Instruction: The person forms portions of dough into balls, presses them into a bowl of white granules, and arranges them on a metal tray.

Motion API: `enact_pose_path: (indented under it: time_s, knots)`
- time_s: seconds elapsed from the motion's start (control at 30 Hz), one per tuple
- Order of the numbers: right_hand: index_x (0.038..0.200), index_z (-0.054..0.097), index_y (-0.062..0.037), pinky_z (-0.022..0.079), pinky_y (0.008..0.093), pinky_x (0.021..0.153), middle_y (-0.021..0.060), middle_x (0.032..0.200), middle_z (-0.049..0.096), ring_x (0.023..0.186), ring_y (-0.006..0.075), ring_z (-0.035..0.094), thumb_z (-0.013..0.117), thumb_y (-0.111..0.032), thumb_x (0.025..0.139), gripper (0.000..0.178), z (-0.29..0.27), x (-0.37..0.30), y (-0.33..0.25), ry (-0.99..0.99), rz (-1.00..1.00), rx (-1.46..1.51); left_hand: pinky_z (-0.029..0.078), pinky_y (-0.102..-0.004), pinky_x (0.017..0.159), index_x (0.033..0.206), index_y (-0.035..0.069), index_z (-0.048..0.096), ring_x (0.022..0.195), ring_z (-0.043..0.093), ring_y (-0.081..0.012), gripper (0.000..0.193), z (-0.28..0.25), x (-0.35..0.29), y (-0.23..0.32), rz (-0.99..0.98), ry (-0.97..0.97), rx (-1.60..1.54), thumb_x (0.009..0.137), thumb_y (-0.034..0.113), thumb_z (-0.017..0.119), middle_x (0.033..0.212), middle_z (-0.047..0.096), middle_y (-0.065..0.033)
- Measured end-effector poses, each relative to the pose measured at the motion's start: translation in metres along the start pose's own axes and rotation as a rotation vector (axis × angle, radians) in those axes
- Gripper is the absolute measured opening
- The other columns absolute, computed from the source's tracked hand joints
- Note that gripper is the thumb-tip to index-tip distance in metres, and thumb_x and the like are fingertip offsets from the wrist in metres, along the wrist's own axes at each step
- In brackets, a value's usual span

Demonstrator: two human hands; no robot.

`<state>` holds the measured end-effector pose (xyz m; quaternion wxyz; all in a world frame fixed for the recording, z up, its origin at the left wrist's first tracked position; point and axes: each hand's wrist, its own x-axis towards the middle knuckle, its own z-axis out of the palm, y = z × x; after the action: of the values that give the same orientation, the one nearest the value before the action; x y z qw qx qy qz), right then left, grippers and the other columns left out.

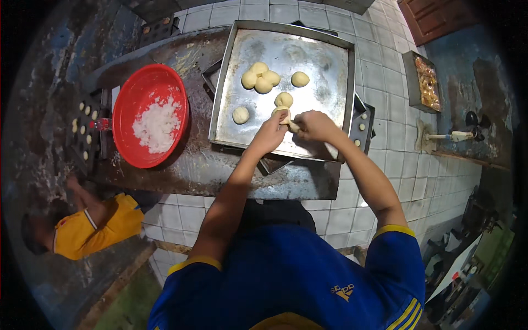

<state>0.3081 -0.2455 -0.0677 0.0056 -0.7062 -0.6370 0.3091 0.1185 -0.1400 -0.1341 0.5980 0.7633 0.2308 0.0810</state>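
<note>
The left hand [269, 133] and right hand [317, 126] are both closed on a piece of dough [293, 126], stretched between them over the near middle of the tray [330, 99]. Just beyond sits a ball [284, 99]; farther left is a touching cluster [260, 78], farther right a lone ball [300, 79], and a paler ball [240, 115] lies left of the hands. Left of the tray, a red bowl [124, 104] holds white powder [158, 125].

Dough piece [293, 127] partly hidden by left hand [269, 133], right hand [316, 126]; blue shirt [297, 269] cut off by lower edge.
</note>
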Motion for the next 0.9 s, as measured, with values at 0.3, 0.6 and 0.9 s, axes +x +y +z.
enact_pose_path:
  time_s: [0.3,0.6,0.9]
  knots:
    - [0.116,0.072,0.0023,0.056,0.0296,0.089,0.0043,0.102,0.075,0.095,0.0107,0.068,0.082,-0.011,0.094,0.027,-0.015,-0.050,-0.101,0.508,0.055,0.999,0.052,-0.0342,0.081,0.106,-0.005,0.069,0.087,0.063,-0.0178,0.054,-0.011,-0.035,0.103,-0.099,0.451,-0.571,0.117,0.041,0.043,0.094,0.070,-0.0131]
    - [0.100,0.074,0.0042,0.052,0.0242,0.069,0.0047,0.089,0.075,0.079,0.0068,0.065,0.080,-0.011,0.097,0.016,-0.049,0.059,-0.264,1.007,-0.037,1.358,0.046,-0.0259,0.067,0.100,0.000,0.067,0.080,0.057,-0.0058,0.054,-0.149,-0.089,0.127,0.186,0.566,-0.941,0.112,0.052,0.053,0.083,0.063,0.0009]
    - [0.118,0.075,0.0050,0.054,0.0269,0.082,0.0044,0.100,0.076,0.092,0.0077,0.065,0.072,-0.018,0.105,0.027,-0.101,0.123,-0.384,0.152,-0.175,1.116,0.046,-0.0286,0.075,0.104,0.005,0.063,0.085,0.056,-0.0100,0.052,-0.284,-0.161,0.029,0.158,0.815,-0.797,0.114,0.053,0.045,0.089,0.061,-0.0017]
